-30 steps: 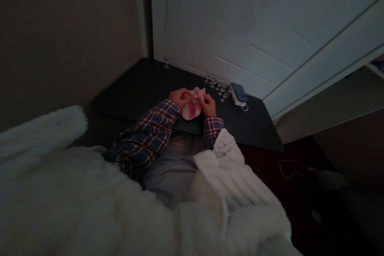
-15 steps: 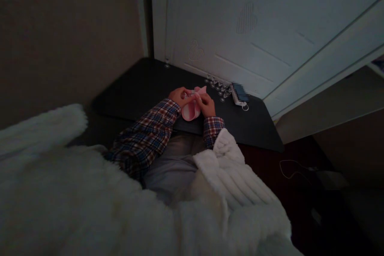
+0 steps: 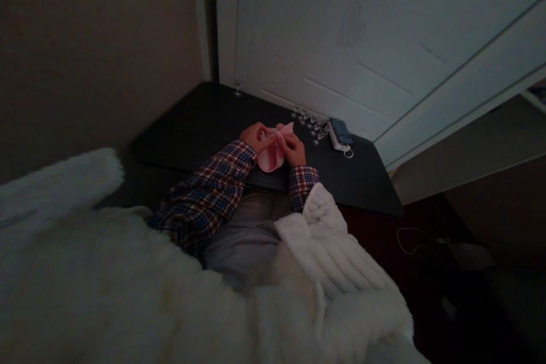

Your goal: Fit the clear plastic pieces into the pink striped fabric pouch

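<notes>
My left hand [image 3: 255, 137] is closed around a small clear piece [image 3: 267, 135], largely covered by the fingers. Against it, my right hand [image 3: 293, 149] pinches a pink ribbon [image 3: 271, 159]. One wide loop of the ribbon hangs below the fingertips, and a short end sticks up past the right fingers. Both hands meet just above the near part of a black tabletop [image 3: 183, 119]. How the ribbon joins the clear piece is hidden by the fingers.
Several small clear pieces with round bases [image 3: 316, 141] stand in a cluster beyond my right hand. A phone [image 3: 342, 132] rests on a white object beside them. One more clear piece [image 3: 238, 91] stands far left, by the white panel [image 3: 307, 23]. White fluffy fabric [image 3: 128, 284] covers my near side.
Almost nothing differs. The fingers of my left hand have shifted slightly around the clear piece, while the ribbon loop stays in place.
</notes>
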`<action>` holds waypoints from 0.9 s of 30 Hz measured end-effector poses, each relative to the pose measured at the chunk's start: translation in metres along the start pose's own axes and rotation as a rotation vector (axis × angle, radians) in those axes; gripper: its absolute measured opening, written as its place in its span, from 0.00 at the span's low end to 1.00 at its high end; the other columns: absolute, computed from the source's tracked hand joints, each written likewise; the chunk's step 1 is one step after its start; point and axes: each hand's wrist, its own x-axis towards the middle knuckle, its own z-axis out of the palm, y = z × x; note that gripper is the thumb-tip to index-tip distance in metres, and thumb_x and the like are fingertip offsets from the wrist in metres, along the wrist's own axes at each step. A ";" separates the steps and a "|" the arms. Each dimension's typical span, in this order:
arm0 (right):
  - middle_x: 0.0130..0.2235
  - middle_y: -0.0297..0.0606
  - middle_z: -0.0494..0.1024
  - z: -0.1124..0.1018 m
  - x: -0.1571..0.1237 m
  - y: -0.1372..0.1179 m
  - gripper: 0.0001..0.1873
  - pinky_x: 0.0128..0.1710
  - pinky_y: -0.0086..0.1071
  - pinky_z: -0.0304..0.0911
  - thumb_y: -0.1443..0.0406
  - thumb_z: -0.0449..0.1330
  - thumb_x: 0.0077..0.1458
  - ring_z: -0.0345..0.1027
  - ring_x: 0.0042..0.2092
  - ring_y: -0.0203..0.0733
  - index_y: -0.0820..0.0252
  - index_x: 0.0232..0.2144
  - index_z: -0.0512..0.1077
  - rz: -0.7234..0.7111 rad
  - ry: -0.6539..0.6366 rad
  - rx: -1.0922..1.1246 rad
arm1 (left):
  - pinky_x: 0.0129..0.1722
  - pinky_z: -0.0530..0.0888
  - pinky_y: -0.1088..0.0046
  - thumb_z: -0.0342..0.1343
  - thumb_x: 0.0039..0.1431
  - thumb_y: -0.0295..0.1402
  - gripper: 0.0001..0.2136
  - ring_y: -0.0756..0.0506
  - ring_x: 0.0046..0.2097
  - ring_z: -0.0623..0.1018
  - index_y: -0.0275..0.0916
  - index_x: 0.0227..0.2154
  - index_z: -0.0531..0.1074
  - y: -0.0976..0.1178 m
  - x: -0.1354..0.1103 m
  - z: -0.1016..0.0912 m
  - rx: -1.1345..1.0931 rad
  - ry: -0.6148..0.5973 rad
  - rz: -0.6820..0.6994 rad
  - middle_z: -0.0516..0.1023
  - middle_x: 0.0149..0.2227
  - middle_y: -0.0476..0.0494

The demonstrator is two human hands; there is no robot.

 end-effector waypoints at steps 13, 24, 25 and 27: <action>0.32 0.35 0.74 -0.003 0.004 0.006 0.17 0.42 0.32 0.62 0.53 0.56 0.47 0.67 0.38 0.38 0.59 0.28 0.75 0.031 0.040 0.154 | 0.28 0.65 0.76 0.56 0.45 0.48 0.17 0.50 0.29 0.68 0.37 0.30 0.67 0.006 -0.003 -0.002 -0.101 -0.020 0.042 0.68 0.27 0.50; 0.34 0.34 0.74 -0.004 0.003 0.003 0.13 0.47 0.33 0.60 0.55 0.58 0.47 0.66 0.42 0.38 0.57 0.30 0.76 -0.007 -0.014 0.245 | 0.23 0.60 0.77 0.56 0.43 0.48 0.18 0.53 0.23 0.63 0.38 0.28 0.65 0.004 -0.002 -0.001 -0.079 0.042 0.020 0.63 0.21 0.54; 0.34 0.34 0.74 -0.004 0.003 0.003 0.13 0.47 0.33 0.60 0.55 0.58 0.47 0.66 0.41 0.38 0.57 0.29 0.76 -0.005 -0.015 0.246 | 0.23 0.60 0.77 0.56 0.43 0.48 0.18 0.53 0.24 0.63 0.38 0.28 0.65 0.004 -0.002 -0.001 -0.081 0.042 0.020 0.63 0.21 0.54; 0.33 0.34 0.74 -0.004 0.003 0.003 0.13 0.46 0.34 0.60 0.55 0.59 0.46 0.67 0.40 0.38 0.57 0.28 0.77 -0.003 -0.016 0.250 | 0.24 0.60 0.77 0.56 0.44 0.47 0.17 0.53 0.24 0.63 0.38 0.27 0.65 0.005 -0.003 -0.002 -0.089 0.033 0.019 0.63 0.22 0.53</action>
